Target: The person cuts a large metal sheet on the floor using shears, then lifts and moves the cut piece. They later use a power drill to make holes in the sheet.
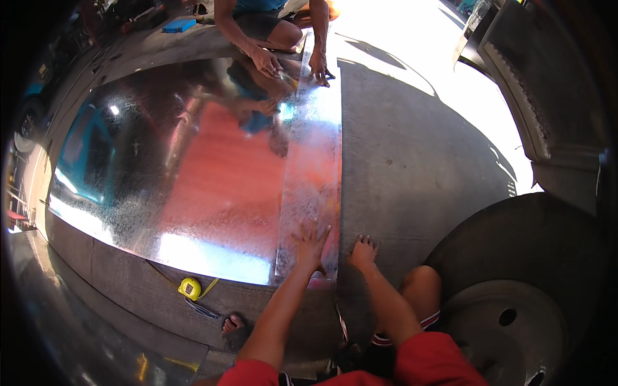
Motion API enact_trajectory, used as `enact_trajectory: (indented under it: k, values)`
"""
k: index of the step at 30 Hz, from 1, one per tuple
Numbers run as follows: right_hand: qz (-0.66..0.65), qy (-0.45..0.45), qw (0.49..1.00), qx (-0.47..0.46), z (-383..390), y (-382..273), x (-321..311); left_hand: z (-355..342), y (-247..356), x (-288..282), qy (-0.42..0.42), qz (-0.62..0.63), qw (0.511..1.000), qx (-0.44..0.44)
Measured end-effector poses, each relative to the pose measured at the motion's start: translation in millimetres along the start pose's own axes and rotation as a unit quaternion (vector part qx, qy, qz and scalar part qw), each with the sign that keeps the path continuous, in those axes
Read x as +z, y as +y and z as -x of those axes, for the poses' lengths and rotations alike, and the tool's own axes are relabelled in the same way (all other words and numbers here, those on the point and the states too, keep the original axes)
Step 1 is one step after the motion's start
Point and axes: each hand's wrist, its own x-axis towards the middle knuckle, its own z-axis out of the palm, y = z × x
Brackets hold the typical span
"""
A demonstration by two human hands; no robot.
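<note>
A large shiny metal sheet [180,174] lies flat on the concrete floor [412,167]. Along its right side runs a long narrow metal strip [315,148]. My left hand [311,244] presses flat, fingers spread, on the near end of the strip. My right hand [364,252] rests fingers down on the concrete just beside the strip's right edge, holding nothing. At the far end, another person crouches with both hands [318,67] on the strip's far end.
A yellow tape measure [189,288] lies on the floor below the sheet's near edge, with my bare foot [233,323] close by. A large vehicle tyre [515,289] stands at the right. A blue box [179,26] sits far back left.
</note>
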Motion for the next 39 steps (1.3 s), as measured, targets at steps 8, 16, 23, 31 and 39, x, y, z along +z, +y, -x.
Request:
enact_trajectory:
  k: [8, 16, 23, 31, 39]
  values:
    - [0.138, -0.048, 0.987, -0.063, 0, -8, -10, 1, -8, 13, 0.036, 0.004, 0.999, 0.018]
    - [0.173, -0.011, 0.982, -0.078, -7, -8, 3, 13, -17, 16, 0.112, 0.087, 0.99, 0.027]
    - [0.159, -0.001, 0.983, -0.095, 1, -7, -1, 22, -39, 2, 0.239, 0.162, 0.935, -0.208]
    - [0.163, 0.005, 0.981, -0.107, -2, -4, 0, 19, -57, 3, 0.224, 0.232, 0.909, -0.264]
    - [0.136, -0.001, 0.98, -0.144, -6, 11, 3, 21, -114, -24, 0.232, 0.314, 0.898, -0.204]
